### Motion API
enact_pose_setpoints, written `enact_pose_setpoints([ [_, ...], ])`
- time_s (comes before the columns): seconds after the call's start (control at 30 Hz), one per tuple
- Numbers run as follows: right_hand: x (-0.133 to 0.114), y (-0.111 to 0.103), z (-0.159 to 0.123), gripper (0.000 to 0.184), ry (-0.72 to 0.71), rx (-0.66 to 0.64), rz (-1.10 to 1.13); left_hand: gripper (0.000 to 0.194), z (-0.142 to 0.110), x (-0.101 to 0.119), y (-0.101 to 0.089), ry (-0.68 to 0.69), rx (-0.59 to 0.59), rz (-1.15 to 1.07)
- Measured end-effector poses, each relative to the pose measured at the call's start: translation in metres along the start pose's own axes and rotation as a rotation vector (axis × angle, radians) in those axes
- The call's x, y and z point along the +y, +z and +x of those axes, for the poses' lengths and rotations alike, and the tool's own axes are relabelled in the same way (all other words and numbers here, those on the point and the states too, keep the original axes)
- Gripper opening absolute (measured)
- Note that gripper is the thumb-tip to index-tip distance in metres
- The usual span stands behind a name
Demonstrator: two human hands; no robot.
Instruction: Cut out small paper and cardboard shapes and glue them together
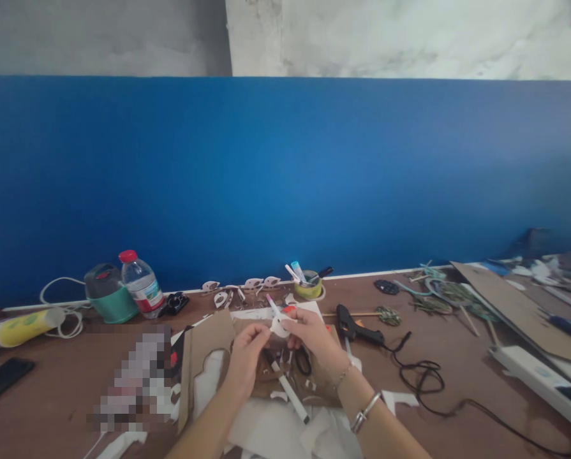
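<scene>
Between the fingers of my right hand [309, 331] is a small white cut-out piece [280, 327] with a dark spot on it. My left hand [247, 350] is closed in a pinch just left of this piece; what its fingertips hold, if anything, is too small to make out. A slim white stick with a pink tip [270, 302] points up behind the piece, and I cannot tell whether it is held. Under my hands lie a white marker [292, 396], black-handled scissors [303, 362], paper scraps and cut brown cardboard [203, 344].
A glue gun [359, 328] with a looping black cord lies to the right, before a white power strip [543, 382]. Several white cut-outs [254, 284] and a tape roll holding pens [309, 288] line the back. A water bottle [142, 287] stands left; a phone [2, 381] lies farther left.
</scene>
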State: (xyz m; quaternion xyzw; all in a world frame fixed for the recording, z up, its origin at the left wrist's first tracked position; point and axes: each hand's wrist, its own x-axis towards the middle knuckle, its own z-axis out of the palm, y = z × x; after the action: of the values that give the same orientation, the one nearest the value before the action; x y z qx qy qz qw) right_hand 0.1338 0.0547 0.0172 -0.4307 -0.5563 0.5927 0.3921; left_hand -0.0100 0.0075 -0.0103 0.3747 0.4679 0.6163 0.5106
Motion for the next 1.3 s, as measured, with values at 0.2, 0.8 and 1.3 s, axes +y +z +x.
enact_pose_setpoints([
  [0.2,0.0005,0.0001,0.0002,0.028,0.001,0.007,-0.021,0.020,0.0003,-0.0015,-0.0013,-0.008,-0.014,-0.021],
  [0.8,0.0017,0.0031,-0.0003,0.027,-0.029,0.024,0.052,0.022,0.0005,-0.0009,0.0006,0.031,0.014,0.007],
  [1.3,-0.0006,0.0087,-0.0030,0.024,-0.029,0.056,-0.039,0.026,0.0011,-0.0039,-0.0003,-0.011,0.051,-0.039],
])
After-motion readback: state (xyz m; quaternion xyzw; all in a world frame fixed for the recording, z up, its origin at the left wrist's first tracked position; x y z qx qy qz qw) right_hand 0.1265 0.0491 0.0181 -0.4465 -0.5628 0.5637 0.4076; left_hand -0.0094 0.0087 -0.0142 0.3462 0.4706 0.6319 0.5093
